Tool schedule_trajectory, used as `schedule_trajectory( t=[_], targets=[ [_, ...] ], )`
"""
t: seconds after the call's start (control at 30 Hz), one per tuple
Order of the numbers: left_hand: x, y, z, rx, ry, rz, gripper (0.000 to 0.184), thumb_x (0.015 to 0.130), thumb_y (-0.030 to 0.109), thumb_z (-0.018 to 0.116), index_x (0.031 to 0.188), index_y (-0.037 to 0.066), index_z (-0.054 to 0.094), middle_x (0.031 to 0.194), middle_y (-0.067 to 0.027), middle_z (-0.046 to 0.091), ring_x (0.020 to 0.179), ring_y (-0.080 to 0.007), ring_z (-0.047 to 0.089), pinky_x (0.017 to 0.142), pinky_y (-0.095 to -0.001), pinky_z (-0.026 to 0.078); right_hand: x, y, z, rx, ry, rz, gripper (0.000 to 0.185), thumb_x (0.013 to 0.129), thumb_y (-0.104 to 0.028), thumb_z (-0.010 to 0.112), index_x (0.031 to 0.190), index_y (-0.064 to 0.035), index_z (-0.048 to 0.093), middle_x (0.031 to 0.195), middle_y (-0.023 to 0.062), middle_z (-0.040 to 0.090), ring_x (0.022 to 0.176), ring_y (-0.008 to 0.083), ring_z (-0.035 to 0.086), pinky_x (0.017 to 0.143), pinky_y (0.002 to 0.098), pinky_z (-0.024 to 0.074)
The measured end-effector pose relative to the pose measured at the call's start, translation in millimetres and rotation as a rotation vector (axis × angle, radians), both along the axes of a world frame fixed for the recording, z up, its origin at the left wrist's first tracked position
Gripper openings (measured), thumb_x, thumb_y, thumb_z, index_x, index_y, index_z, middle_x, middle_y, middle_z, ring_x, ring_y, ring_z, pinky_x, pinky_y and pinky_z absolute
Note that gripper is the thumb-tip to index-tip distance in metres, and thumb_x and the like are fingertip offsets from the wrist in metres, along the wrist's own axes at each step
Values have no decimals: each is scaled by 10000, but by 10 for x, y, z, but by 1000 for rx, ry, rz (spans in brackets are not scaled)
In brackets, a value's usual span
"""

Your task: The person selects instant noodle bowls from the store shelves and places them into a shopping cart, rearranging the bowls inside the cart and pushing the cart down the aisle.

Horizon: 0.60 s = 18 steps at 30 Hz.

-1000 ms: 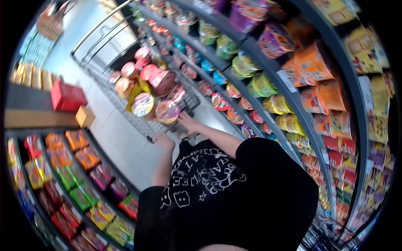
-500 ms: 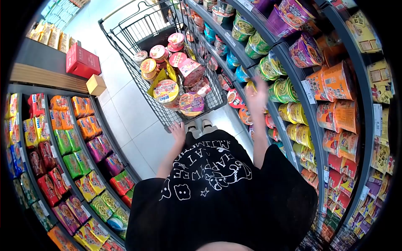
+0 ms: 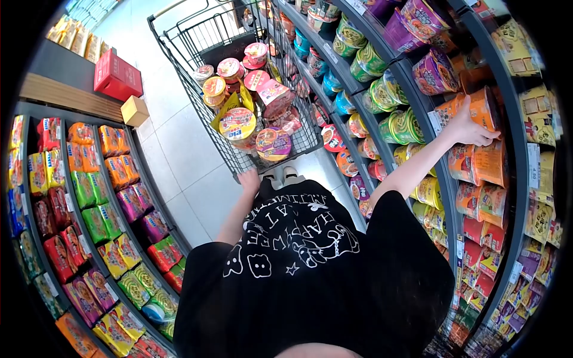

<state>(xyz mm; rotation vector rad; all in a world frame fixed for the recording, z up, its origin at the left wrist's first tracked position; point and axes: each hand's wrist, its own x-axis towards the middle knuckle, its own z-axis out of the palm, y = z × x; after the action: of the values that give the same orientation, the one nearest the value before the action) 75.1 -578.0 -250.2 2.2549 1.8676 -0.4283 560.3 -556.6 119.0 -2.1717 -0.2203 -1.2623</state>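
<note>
Reaching with right hand [image 3: 474,128] into the right rack [image 3: 512,77]. Gripping an orange tub [image 3: 484,113] there, with thumb extended along its wall and fingers bent inward at its lower end. Set beside and below: more orange tubs [image 3: 477,164], in rows. Placed above: purple tubs [image 3: 434,71]. Nearer the cart, on lower levels: green tubs [image 3: 403,126].

Resting left hand [image 3: 249,179] at the near end of the cart [image 3: 298,156]. Finger spread not readable: seen small and soft-edged, perhaps laid on the rim.

In the cart, nearest the body: yellow tub [image 3: 237,123], just beside purple-topped tub [image 3: 273,144]. Farther in: pink-lidded tubs [image 3: 230,68] and a pink box [image 3: 276,96], heaped close together.

Across the tiled floor [image 3: 191,167], at left: red box [image 3: 118,74], near a small carton [image 3: 135,111]. Below these, in stepped rows: bright packets [image 3: 83,188]. Wearing black shirt [image 3: 298,298], printed in white.
</note>
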Motion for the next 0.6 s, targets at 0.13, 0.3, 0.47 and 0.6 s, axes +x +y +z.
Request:
schedule_trajectory(
  t=[0.13,0.3,0.47,0.6],
  targets=[
    [32,31,87,-85,12,58,194,706,236,461,788,96,566,741,-98,606,728,-251,586,693,-391,351,155,-36,88,72,113,10,1178,410,-544,741,1159,143,146,938,246,385,825,326,466,597,356,434],
    [62,75,106,-142,55,115,235,693,255,474,810,92,596,792,-106,610,798,-254,576,742,-369,328,255,-80,136,93,198,4,1241,358,-591,729,1169,136,135,916,240,412,858,297,473,595,324,448],
    [59,116,123,-191,113,169,270,707,290,462,857,98,579,872,-101,600,873,-245,553,761,-364,319,57,-155,210,132,43,96,1158,394,-510,763,1183,79,154,999,216,379,915,297,443,731,376,417],
    [57,132,192,-242,146,177,220,743,205,437,886,127,585,904,-71,588,882,-214,541,779,-356,288,-352,-237,339,193,10,382,1058,456,-348,791,1178,26,114,1101,211,290,968,304,416,830,415,377]
  ],
)
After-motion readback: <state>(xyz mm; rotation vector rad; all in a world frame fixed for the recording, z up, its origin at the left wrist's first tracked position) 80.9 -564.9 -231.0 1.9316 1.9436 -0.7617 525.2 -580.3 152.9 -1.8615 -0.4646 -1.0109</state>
